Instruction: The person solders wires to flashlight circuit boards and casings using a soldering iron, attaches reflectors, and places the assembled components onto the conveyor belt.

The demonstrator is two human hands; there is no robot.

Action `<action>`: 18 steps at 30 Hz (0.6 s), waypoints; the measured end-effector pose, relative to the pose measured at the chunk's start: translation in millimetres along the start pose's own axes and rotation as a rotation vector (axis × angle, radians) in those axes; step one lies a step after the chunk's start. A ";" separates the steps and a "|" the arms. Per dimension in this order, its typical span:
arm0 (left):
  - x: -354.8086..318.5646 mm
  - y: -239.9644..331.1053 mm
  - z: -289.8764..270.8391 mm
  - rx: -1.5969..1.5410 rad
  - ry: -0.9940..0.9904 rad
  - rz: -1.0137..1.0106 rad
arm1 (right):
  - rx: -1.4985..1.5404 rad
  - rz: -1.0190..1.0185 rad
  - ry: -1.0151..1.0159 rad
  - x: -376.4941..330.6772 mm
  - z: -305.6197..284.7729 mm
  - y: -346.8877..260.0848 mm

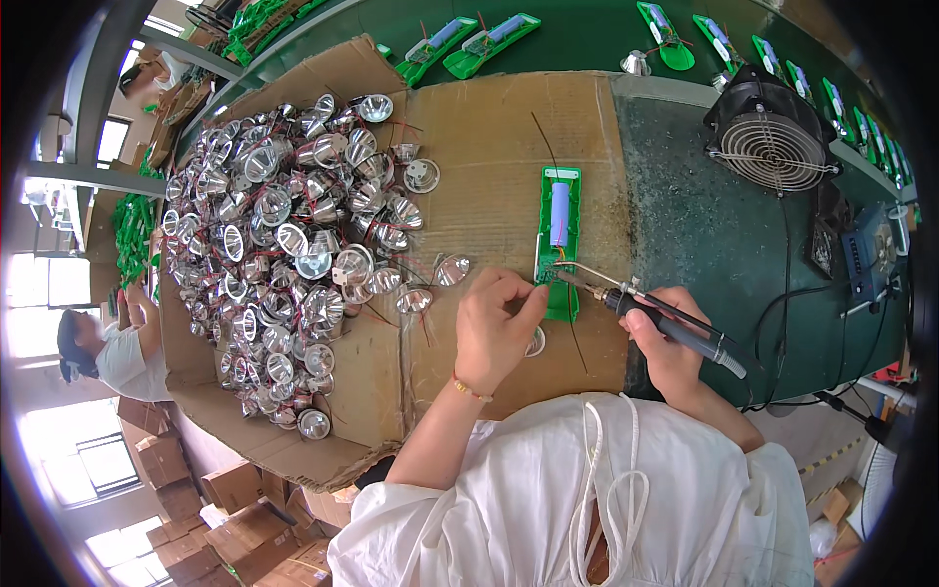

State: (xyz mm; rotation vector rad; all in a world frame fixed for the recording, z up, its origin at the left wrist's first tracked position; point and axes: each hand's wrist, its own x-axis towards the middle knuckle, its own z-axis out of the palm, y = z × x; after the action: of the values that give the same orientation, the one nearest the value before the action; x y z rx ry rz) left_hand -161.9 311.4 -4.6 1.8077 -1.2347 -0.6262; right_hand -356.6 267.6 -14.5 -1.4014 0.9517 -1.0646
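A green plastic housing [561, 303] lies on the cardboard in front of me, with a purple cylindrical battery [559, 213] and a small circuit board [551, 275] in it. My right hand [668, 342] grips a soldering iron [685, 333] with a thin metal tube along its side; its tip touches or hovers just over the board. Beside the housing's left edge, my left hand [494, 323] has thumb and forefinger pinched together near the board. What they pinch is too small to tell. A reflector cup [535, 341] shows partly from behind this hand.
A cardboard box [377, 391] full of shiny reflector cups [293, 238] with red wires stands at left. A black fan [773, 147] and a blue box-shaped unit [861, 256] with cables sit at right. Several green housings [489, 44] line the far side. Another person [117, 352] works at far left.
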 end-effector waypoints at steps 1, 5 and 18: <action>0.4 0.0 0.2 -0.009 -0.003 -0.011 | 0.000 0.002 -0.003 -0.2 -0.5 1.0; 0.7 0.6 -1.0 -0.024 -0.019 -0.036 | -0.055 -0.005 -0.025 -1.6 -2.9 4.6; 3.2 0.1 -1.8 0.001 -0.033 -0.047 | 0.116 0.051 0.127 -7.2 -16.8 6.1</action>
State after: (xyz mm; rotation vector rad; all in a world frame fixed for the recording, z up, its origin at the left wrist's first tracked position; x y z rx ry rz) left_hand -159.3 309.1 -3.4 1.8383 -1.2177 -0.6846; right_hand -374.7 269.2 -20.9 -1.2205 0.9961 -1.1627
